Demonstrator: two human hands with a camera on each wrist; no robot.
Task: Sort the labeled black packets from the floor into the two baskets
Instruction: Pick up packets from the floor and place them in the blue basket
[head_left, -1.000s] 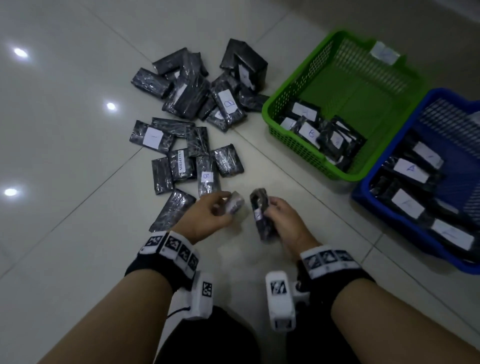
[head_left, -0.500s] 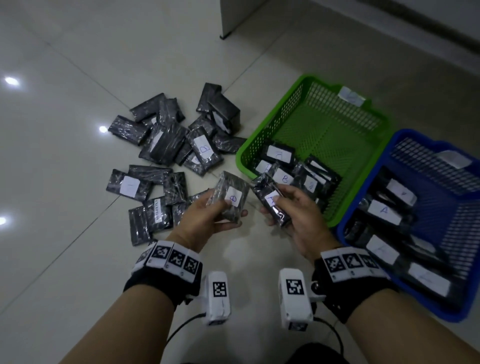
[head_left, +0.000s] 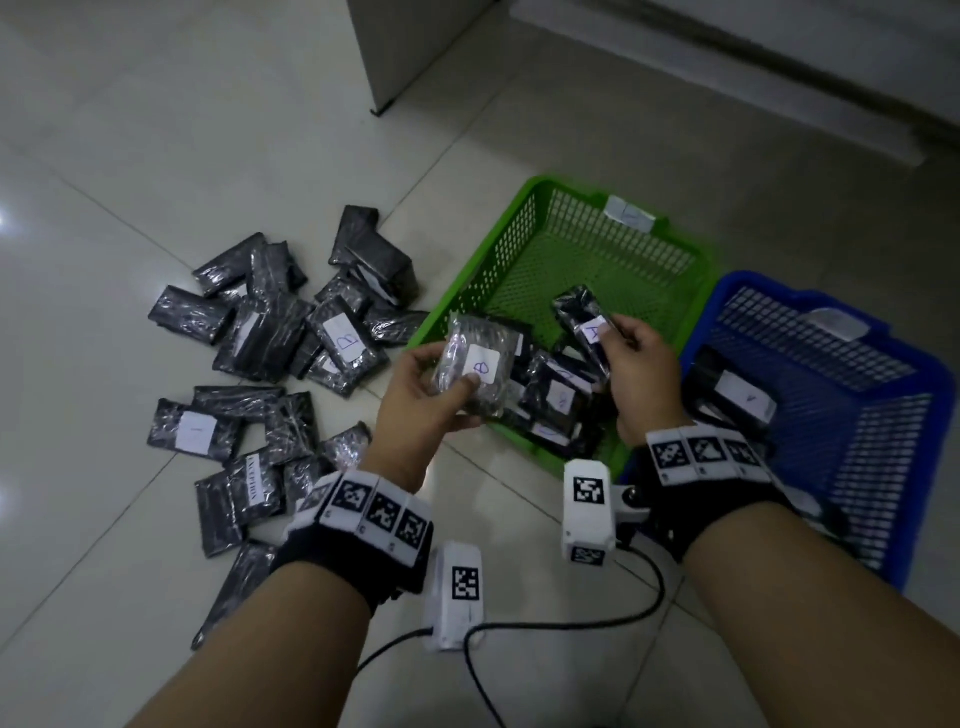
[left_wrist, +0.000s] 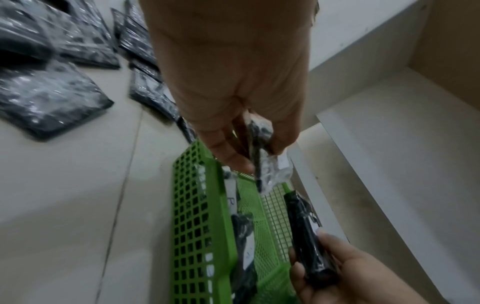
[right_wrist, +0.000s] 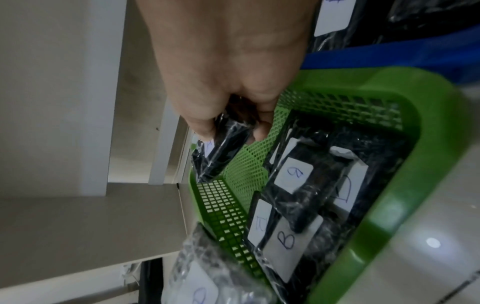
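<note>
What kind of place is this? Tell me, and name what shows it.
Probably an indoor room with an improvised sorting spot on the floor: glossy pale floor tiles, a white furniture panel standing on them, and a green plastic mesh basket beside a blue plastic mesh basket.

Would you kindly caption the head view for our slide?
Left hand and right hand each hold a labeled black packet over the green plastic basket.

Pale tiled floor (head_left: 156, 130) with packets and two baskets

A scattered heap of black packets (head_left: 291, 332) is spread on the tiles at left; a green basket (head_left: 498, 260) and a blue basket (head_left: 914, 395) are set touching at right.
</note>
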